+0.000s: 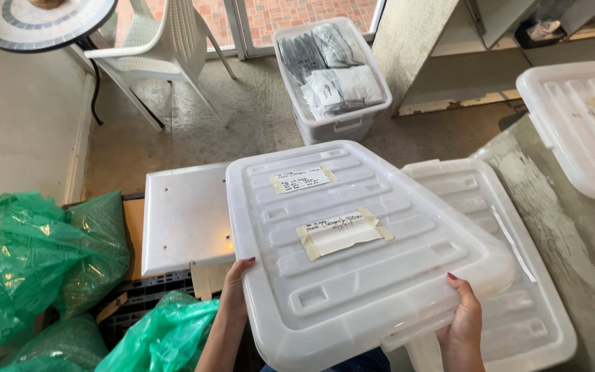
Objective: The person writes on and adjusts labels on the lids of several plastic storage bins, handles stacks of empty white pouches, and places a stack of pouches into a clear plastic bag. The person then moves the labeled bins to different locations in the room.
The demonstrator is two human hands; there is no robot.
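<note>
I hold a large translucent white plastic bin lid (352, 234) flat in front of me; two taped paper labels are stuck on its ribbed top. My left hand (234, 293) grips its near left edge, and my right hand (464, 320) grips its near right corner. Under the lid and to its right lies a second similar white lid (518, 289). An open clear plastic bin (332, 76) packed with grey and white bagged items stands on the floor beyond.
A white flat board (184, 217) lies left of the held lid. Green plastic bags (49, 255) are heaped at the lower left. A white plastic chair (160, 48) and round table (43, 21) stand at the back left. Another white lid (580, 124) rests on a concrete ledge at right.
</note>
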